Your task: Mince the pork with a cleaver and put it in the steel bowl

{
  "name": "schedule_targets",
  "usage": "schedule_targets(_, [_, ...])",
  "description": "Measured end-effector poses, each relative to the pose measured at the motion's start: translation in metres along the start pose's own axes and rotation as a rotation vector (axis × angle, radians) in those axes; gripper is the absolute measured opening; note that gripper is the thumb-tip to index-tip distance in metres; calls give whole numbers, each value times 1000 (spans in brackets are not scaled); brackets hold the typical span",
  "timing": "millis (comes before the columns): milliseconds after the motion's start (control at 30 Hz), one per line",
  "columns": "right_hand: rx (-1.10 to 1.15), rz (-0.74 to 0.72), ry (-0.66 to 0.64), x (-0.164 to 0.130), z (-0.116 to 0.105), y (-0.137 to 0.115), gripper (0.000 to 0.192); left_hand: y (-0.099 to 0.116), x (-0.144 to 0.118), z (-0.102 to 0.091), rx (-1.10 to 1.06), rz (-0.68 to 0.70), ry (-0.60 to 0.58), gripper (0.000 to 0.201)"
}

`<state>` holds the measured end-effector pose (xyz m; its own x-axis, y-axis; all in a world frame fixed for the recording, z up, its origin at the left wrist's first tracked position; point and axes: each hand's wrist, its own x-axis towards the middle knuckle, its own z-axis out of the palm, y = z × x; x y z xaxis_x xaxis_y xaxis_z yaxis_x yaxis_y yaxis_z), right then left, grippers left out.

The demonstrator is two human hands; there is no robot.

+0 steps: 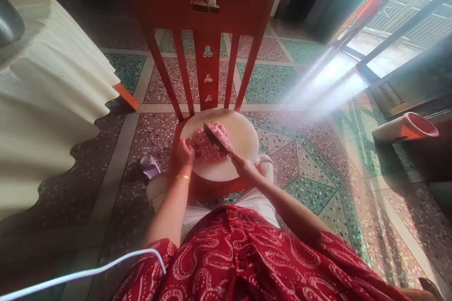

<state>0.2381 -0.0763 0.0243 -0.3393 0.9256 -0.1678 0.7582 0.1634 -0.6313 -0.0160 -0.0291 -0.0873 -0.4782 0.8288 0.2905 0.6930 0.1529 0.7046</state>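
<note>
Pale and round, a chopping board (245,138) rests on the seat of a red wooden chair (208,193), its far edge near the slatted backrest (207,19). Pink chopped meat (203,149) lies heaped on the board, left of its middle and close to the left edge, with the surface bare toward the right edge. The right hand (243,165), over the board's near right part, grasps the handle of a dark-bladed knife (215,138). The blade slants across the heap, its tip toward the far edge; whether it presses on the meat or hangs just above cannot be told. The left hand (184,154) is curled at the board's left edge, just beside the meat; whether it clasps the rim is unclear. A gold-coloured bangle (182,177) circles the left wrist. A lilac sandal (150,166) shows on the terrazzo floor (271,82) beyond the seat's left edge, and a tub (393,128) lies tipped on its side well off to the right.
</note>
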Motion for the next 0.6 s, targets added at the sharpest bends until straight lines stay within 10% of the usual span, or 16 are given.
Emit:
schedule_targets(233, [113, -228, 317, -2, -33, -32, 51, 2, 0, 1, 2, -15, 13, 25])
schedule_targets(433, [33, -44, 2, -7, 1, 2, 46, -3, -1, 2, -2, -7, -1, 25])
schedule_targets(600, [123, -146, 204, -7, -37, -22, 49, 2, -1, 1, 15, -7, 15, 27])
